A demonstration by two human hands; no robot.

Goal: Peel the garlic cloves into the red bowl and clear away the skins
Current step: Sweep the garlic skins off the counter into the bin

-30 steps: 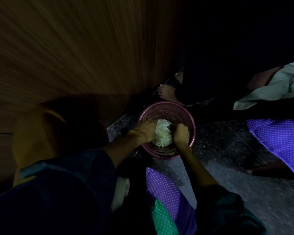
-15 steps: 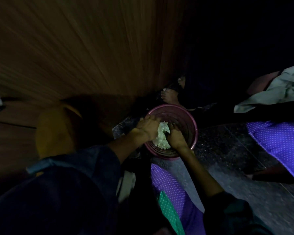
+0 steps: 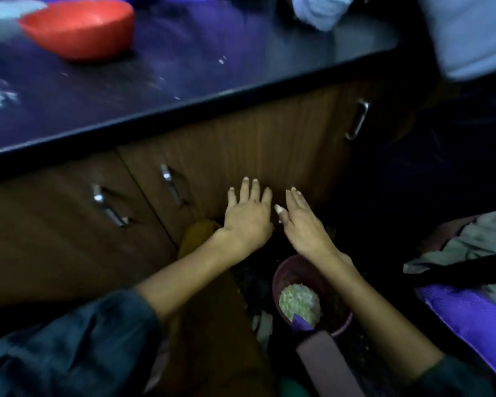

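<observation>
The red bowl [image 3: 79,27] stands on the dark countertop [image 3: 184,81] at the upper left; its inside is blurred. Down on the floor sits a maroon bin [image 3: 307,296] holding a pale heap of garlic skins [image 3: 299,302]. My left hand [image 3: 248,214] and my right hand [image 3: 301,222] are raised side by side above the bin, in front of the cabinet doors, fingers straight and spread. Neither hand holds anything.
Wooden cabinet doors [image 3: 241,150] with metal handles [image 3: 169,184] run under the counter edge. A yellow object [image 3: 198,236] stands left of the bin. Purple dotted cloth [image 3: 470,319] and grey fabric [image 3: 464,245] lie at the right. Pale cloth [image 3: 470,30] fills the upper right.
Both hands have lifted out of the bin and opened, leaving the skins inside. The camera has risen, so the countertop and red bowl have come into view.
</observation>
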